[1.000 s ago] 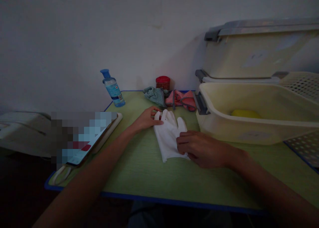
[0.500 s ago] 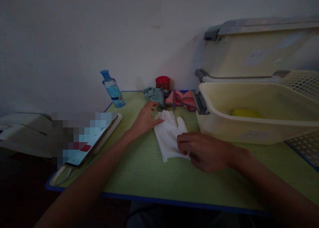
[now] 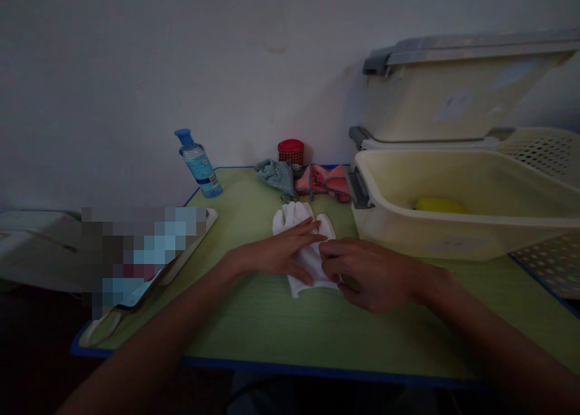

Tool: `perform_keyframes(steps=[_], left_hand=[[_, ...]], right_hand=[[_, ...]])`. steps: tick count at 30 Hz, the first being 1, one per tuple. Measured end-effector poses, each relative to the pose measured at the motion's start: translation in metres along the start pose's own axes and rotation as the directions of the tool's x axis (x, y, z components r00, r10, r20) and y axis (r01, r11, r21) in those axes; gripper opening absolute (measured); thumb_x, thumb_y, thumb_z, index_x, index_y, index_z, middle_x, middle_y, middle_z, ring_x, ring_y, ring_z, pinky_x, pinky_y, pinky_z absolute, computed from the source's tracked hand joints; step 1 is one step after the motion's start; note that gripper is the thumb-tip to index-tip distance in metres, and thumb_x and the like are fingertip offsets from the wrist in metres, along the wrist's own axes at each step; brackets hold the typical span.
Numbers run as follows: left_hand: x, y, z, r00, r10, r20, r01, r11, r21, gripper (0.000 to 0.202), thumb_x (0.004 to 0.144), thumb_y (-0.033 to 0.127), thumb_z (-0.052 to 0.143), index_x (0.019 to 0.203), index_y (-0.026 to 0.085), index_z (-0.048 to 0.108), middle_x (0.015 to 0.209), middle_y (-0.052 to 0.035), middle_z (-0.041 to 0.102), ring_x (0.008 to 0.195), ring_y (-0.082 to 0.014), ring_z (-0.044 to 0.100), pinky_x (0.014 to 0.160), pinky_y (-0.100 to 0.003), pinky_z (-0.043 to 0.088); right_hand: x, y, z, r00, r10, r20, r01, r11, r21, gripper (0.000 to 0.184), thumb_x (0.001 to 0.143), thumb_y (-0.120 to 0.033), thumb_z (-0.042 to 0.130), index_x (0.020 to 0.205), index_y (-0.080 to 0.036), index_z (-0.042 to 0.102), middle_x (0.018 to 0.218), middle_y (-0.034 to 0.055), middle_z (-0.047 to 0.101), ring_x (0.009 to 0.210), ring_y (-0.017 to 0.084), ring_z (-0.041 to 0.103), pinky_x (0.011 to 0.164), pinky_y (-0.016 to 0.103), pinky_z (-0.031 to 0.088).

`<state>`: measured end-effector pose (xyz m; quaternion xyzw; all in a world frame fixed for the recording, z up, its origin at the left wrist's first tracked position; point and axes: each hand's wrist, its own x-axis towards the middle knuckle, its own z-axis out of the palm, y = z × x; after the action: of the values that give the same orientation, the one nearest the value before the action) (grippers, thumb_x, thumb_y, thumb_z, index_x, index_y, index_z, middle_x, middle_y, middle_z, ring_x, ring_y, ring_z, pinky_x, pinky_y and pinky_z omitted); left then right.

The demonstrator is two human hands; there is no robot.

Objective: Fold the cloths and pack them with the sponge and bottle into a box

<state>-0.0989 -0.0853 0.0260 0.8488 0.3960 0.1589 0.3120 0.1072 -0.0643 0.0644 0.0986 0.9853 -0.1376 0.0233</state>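
White glove [image 3: 312,258] lies on the green table [image 3: 254,324] in the head view. The left hand [image 3: 276,253] is spread loosely over it, grasping nothing; the right hand [image 3: 371,273] curls at its edge, pinching or not, I cannot tell. Smoothing seems in hand; next move probably calls for light pressure.

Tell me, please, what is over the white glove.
The left hand spreads over the white glove; the right hand covers part of its right edge. The glove's fingers and cuff partly show; fabric beneath the hands is hidden.
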Motion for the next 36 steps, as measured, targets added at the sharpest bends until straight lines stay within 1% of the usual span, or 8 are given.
perform_keyframes(steps=[7, 13, 17, 20, 24, 27, 30, 36], left_hand=[[0.003, -0.001, -0.002, 0.988, -0.021, 0.155, -0.006, 0.985, 0.174, 0.089, 0.068, 0.043, 0.070, 0.138, 0.010, 0.027, 0.148, -0.0189, -0.001, 0.138, -0.0270, -0.004, 0.111, -0.041, 0.004], [0.001, 0.001, -0.006, 0.967, -0.019, 0.253, -0.040, 0.973, 0.229, 0.089, 0.072, 0.049, 0.064, 0.140, 0.010, 0.022, 0.148, -0.0167, -0.007, 0.137, -0.0265, -0.009, 0.111, -0.044, 0.003], [-0.003, -0.002, -0.012, 0.964, 0.013, 0.267, -0.052, 0.989, 0.139, 0.086, 0.069, 0.042, 0.070, 0.139, 0.013, 0.029, 0.150, -0.0145, 0.003, 0.138, -0.0259, -0.005, 0.112, -0.043, 0.007], [-0.005, -0.003, -0.020, 0.986, 0.047, 0.157, -0.052, 0.998, 0.030, 0.077, 0.068, 0.033, 0.072, 0.134, 0.015, 0.036, 0.146, -0.0136, 0.027, 0.137, -0.0239, 0.018, 0.110, -0.040, 0.018], [-0.006, 0.001, -0.033, 0.999, -0.017, -0.034, 0.016, 1.000, -0.017, 0.031, 0.068, 0.026, 0.071, 0.095, 0.012, 0.063, 0.100, -0.0074, 0.062, 0.090, -0.0173, 0.057, 0.079, -0.028, 0.045], [-0.008, 0.003, -0.038, 0.992, -0.070, 0.104, 0.074, 0.997, -0.036, 0.010, 0.072, 0.020, 0.067, 0.073, 0.011, 0.065, 0.072, -0.0009, 0.059, 0.064, -0.0105, 0.053, 0.060, -0.021, 0.043], [-0.009, 0.003, -0.035, 0.969, -0.125, 0.215, 0.132, 0.991, -0.020, 0.004, 0.070, 0.009, 0.065, 0.073, 0.010, 0.067, 0.068, 0.0007, 0.059, 0.060, -0.0082, 0.052, 0.058, -0.018, 0.041], [-0.006, 0.001, -0.029, 0.995, -0.095, 0.002, 0.093, 0.979, 0.180, 0.011, 0.071, 0.001, 0.061, 0.071, 0.011, 0.067, 0.074, -0.0011, 0.061, 0.070, -0.0097, 0.056, 0.067, -0.018, 0.042]], right_hand=[[0.000, 0.006, 0.005, 0.998, 0.043, 0.048, -0.046, 0.997, 0.056, 0.010, 0.069, -0.006, 0.048, 0.069, -0.015, 0.054, 0.077, 0.0038, 0.054, 0.077, 0.015, 0.055, 0.070, 0.027, 0.043], [0.003, 0.003, 0.007, 0.999, -0.008, 0.040, 0.002, 0.988, 0.152, 0.010, 0.068, -0.006, 0.050, 0.070, -0.013, 0.057, 0.075, 0.0031, 0.056, 0.075, 0.014, 0.054, 0.070, 0.025, 0.043], [0.007, -0.003, 0.008, 0.995, -0.099, 0.023, 0.093, 0.976, 0.199, 0.012, 0.070, -0.005, 0.051, 0.071, -0.013, 0.059, 0.076, 0.0030, 0.057, 0.076, 0.013, 0.054, 0.071, 0.024, 0.043], [0.008, -0.005, 0.010, 0.992, -0.124, 0.001, 0.121, 0.966, 0.227, 0.014, 0.071, -0.005, 0.051, 0.075, -0.013, 0.061, 0.079, 0.0033, 0.058, 0.077, 0.013, 0.054, 0.072, 0.023, 0.043], [0.010, -0.006, 0.014, 0.983, -0.165, -0.079, 0.176, 0.971, 0.161, 0.011, 0.070, -0.006, 0.052, 0.068, -0.013, 0.059, 0.083, 0.0048, 0.056, 0.076, 0.012, 0.052, 0.070, 0.023, 0.042], [0.013, -0.006, 0.017, 0.967, -0.219, -0.127, 0.233, 0.967, 0.103, 0.011, 0.070, -0.007, 0.051, 0.065, -0.014, 0.058, 0.081, 0.0051, 0.057, 0.077, 0.013, 0.051, 0.073, 0.025, 0.041], [0.014, -0.008, 0.020, 0.963, -0.235, -0.134, 0.247, 0.965, 0.084, 0.012, 0.071, -0.008, 0.050, 0.066, -0.015, 0.058, 0.073, 0.0043, 0.058, 0.077, 0.015, 0.051, 0.073, 0.026, 0.041], [0.016, -0.014, 0.024, 0.957, -0.243, -0.159, 0.268, 0.951, 0.157, 0.017, 0.074, -0.011, 0.053, 0.087, -0.012, 0.064, 0.091, 0.0076, 0.065, 0.088, 0.017, 0.055, 0.084, 0.030, 0.042]])
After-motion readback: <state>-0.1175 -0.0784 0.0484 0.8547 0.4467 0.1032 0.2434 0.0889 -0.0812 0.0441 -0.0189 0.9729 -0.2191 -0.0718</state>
